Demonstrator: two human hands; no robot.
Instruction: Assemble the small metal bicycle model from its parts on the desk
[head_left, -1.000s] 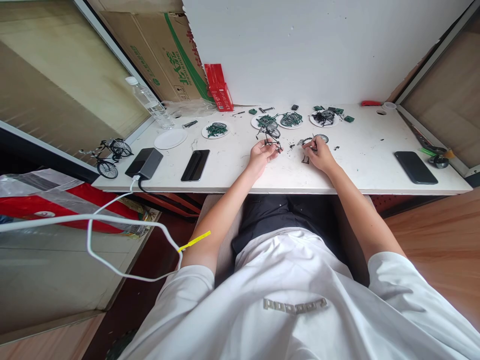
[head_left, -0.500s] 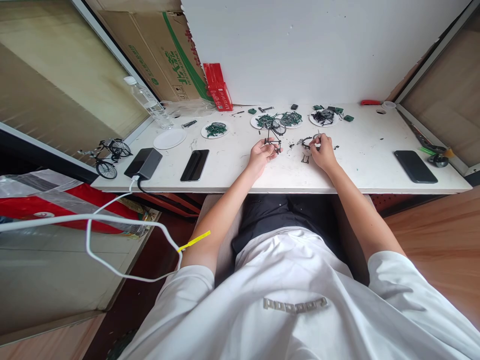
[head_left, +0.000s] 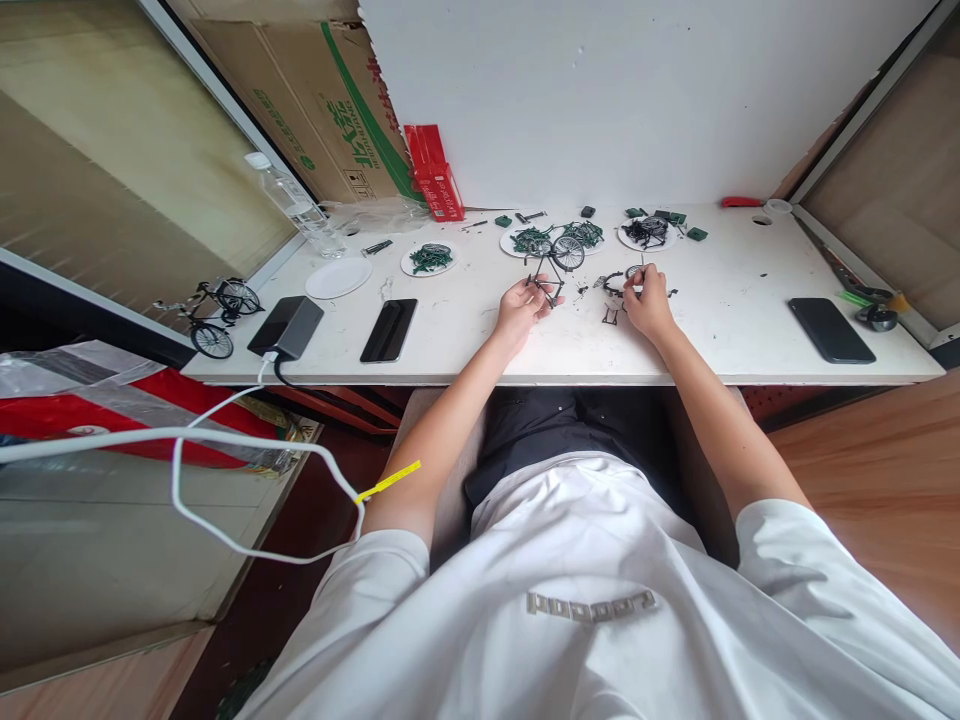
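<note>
My left hand (head_left: pixel 523 312) is closed around a black model bicycle frame (head_left: pixel 553 287). A spoked wheel (head_left: pixel 568 253) sits at the frame's far end, held up in front of a plate of green parts. Fingers of my right hand (head_left: pixel 648 300) are pinched together low over the table, and what is between them is too small to make out. Just left of those fingertips lies a dark curved bicycle part (head_left: pixel 609 284). A small black bracket-like piece (head_left: pixel 610 316) rests nearer to me, and tiny black bits (head_left: pixel 582 291) lie between my hands.
White plates hold green parts (head_left: pixel 431 259) and black parts (head_left: pixel 646 233) at the back. An assembled model bicycle (head_left: pixel 212 315) stands left, beside a grey power adapter (head_left: pixel 286 327). Phones (head_left: pixel 388 331) lie on both sides. A bottle (head_left: pixel 296 208) and red box (head_left: pixel 436 175) are behind.
The bicycle frame in my left hand has tilted, its wheel shifting a little to the right. My right hand has moved very slightly and stays pinched.
</note>
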